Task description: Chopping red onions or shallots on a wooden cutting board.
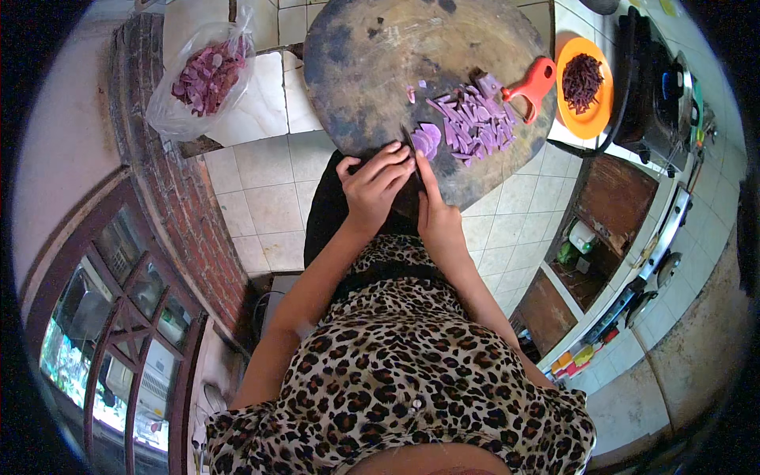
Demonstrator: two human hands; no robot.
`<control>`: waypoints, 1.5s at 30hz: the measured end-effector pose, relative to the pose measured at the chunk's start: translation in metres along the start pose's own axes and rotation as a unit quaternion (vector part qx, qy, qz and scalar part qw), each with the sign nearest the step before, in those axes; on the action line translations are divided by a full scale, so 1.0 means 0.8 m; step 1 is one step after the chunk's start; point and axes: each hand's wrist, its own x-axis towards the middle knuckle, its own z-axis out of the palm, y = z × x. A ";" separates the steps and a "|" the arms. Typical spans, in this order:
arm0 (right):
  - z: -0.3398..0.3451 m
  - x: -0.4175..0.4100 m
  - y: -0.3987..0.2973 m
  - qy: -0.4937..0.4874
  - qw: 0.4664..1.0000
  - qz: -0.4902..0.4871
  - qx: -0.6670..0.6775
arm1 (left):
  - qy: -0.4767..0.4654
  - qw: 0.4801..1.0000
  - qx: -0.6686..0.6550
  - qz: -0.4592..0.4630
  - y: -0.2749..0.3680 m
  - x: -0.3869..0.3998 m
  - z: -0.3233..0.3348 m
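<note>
My right hand (440,217) grips a knife (407,138), its index finger stretched along the dark blade; the handle is hidden in the fist. My left hand (375,189) is bent over the board just left of the blade, fingertips close against it. Whether a piece lies under those fingers is hidden. Right by the blade rests a small overlapping stack of purple slices (426,140), apparently purple sweet potato. Farther right, a pile of cut purple strips (478,126) covers part of the round, stained wooden chopping board (380,71). Behind the strips sits a purple chunk (489,85).
A red peeler (532,86) lies at the board's right edge. Beyond it stands an orange plate (567,122) with dark purple strips (582,83). At left, a clear plastic bag (163,113) holds purple peelings (208,80) on the tiled counter (261,98). A black appliance (650,101) is far right.
</note>
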 end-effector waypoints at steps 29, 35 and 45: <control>-0.029 -0.048 0.055 0.010 0.990 -0.016 0.138 | -0.006 0.992 0.085 0.093 0.003 0.009 -0.006; -0.001 -0.012 0.035 0.055 0.984 -0.084 0.145 | 0.037 0.997 0.026 0.059 0.008 0.021 -0.010; -0.047 0.007 0.033 0.056 0.978 -0.123 0.157 | -0.039 0.991 -0.074 0.105 0.041 0.006 0.003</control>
